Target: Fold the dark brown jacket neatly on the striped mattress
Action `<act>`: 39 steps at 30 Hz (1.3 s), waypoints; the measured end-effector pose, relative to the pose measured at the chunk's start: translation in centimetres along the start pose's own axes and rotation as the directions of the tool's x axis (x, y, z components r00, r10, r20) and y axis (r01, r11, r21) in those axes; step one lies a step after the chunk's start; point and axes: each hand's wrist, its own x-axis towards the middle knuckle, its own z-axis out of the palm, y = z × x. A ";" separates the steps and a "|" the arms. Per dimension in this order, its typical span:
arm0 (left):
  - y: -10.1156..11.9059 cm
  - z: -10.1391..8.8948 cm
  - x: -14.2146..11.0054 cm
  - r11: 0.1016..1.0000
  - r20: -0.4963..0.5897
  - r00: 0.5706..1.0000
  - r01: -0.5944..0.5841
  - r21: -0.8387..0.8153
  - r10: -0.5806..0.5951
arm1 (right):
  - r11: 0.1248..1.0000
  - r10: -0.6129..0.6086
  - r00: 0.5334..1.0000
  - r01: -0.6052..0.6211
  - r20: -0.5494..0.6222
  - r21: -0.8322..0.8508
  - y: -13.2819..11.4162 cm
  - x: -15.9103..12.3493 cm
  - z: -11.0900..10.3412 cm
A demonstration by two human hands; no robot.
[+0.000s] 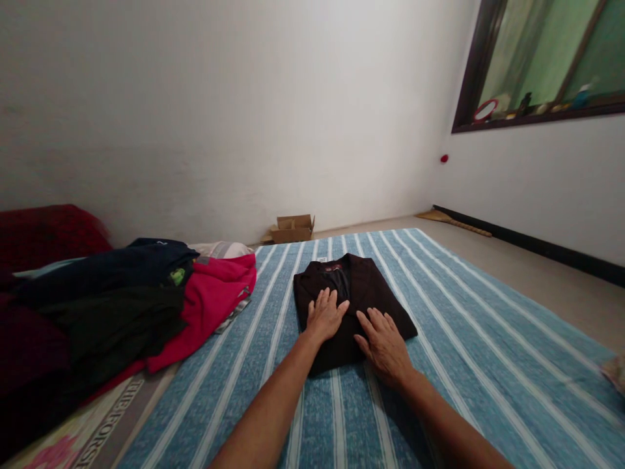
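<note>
A dark brown jacket (378, 286), folded into a neat rectangle with its collar and shiny dark lining at the far end, lies on a blue sheet with white stripes (254, 345). My left hand (325, 318) rests flat on the jacket's left half, just below the collar opening, fingers stretched out. On the near right part of the jacket lies my right hand (383, 345), its fingers slightly spread and pointing away from me. Neither hand grips the cloth.
Heaped clothes sit on the left: a dark navy garment (146, 260), a dark green one (127, 312) and a bright pink one (219, 286). Beyond the bed's far edge stands an open cardboard box (293, 228) by the wall. A window (541, 58) is at upper right.
</note>
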 end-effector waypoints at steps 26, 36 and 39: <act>-3.7 0.3 -7.9 0.127 0.107 0.852 0.199 -0.972 -0.512 | 0.498 0.718 0.696 -0.538 0.024 0.680 9.4 -2.0 0.1; -4.1 0.4 -7.9 -0.029 0.262 0.861 0.277 -0.960 -0.436 | 0.649 0.658 0.750 -0.519 -0.069 0.557 8.3 -2.3 -0.1; -4.1 0.5 -7.8 -0.024 0.262 0.865 0.279 -0.960 -0.427 | 0.671 0.649 0.757 -0.523 -0.075 0.526 8.2 -2.4 -0.1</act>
